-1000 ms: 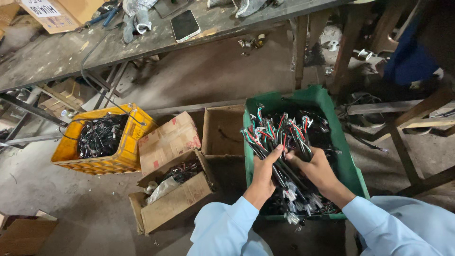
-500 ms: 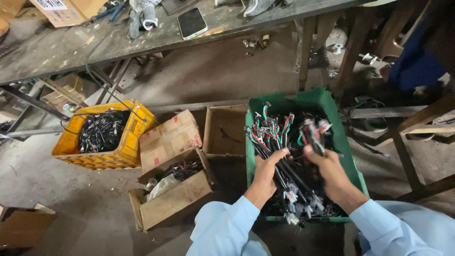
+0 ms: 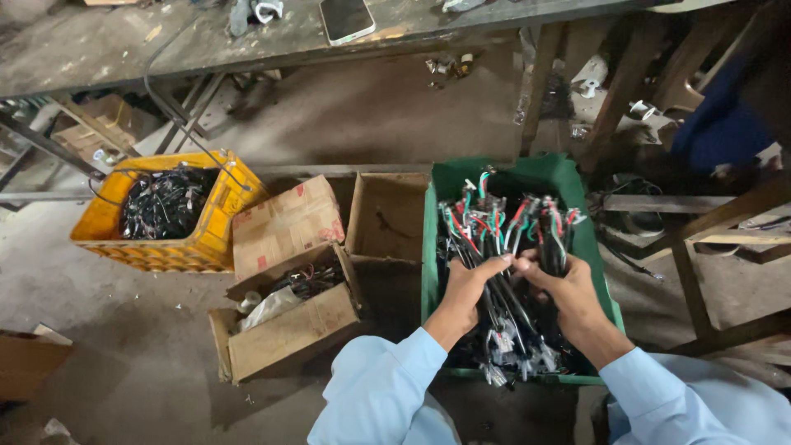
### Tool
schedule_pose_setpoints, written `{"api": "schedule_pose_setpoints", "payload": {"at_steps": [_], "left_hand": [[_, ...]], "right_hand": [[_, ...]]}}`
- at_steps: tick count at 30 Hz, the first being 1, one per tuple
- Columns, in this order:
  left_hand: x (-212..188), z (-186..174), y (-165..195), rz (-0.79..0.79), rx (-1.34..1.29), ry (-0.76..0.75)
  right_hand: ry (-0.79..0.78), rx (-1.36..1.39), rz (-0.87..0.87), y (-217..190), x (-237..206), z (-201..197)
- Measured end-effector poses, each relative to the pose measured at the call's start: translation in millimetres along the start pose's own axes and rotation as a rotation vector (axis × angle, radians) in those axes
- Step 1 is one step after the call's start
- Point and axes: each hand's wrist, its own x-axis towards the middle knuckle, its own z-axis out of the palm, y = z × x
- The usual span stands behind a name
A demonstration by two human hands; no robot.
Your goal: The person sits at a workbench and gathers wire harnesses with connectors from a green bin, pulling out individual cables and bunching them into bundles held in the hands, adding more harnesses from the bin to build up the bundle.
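Both your hands hold a bundle of wire harnesses over the green crate.

Your left hand [image 3: 465, 288] has its grip clenched around the bundle of wire harnesses [image 3: 503, 247], and your right hand [image 3: 568, 288] grasps the same bundle just beside it, thumbs nearly touching. The wires fan upward from your hands, their red, green, white and black ends pointing toward the far wall of the green crate [image 3: 593, 239], which sits on the floor and holds more harnesses below. To its left stands an open cardboard box [image 3: 387, 216], then a second cardboard box [image 3: 284, 334] with wires and a plastic bag inside. A yellow crate [image 3: 218, 235] full of dark wiring sits farther left. A phone [image 3: 346, 18] lies on the counter [image 3: 107, 45] above.
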Motion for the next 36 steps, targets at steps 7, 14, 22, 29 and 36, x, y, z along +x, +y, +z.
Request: {"api": "schedule_pose_setpoints", "payload": {"at_steps": [7,14,22,29,36], "left_hand": [[2.0,-4.2,-5.1,0.037,0.142,0.057],[-1.4,-3.6,-6.4,0.167,0.209,-0.030],[5.0,-12.9,12.8,-0.066,-0.173,-0.033],[6.8,-20.9,16.1,-0.142,-0.188,-0.086],[3.5,-13.6,17.9,-0.135,-0.171,-0.034]], "right_hand": [[0.001,0.016,-0.004,4.2,-1.9,4.0],[0.036,0.086,0.013,2.5,-0.7,5.3],[0.123,0.172,0.051,-12.7,9.3,-19.5],[0.164,0.146,-0.086,-16.5,8.5,-31.6],[0.080,0.196,-0.027,-20.5,-1.6,-25.0]]}}
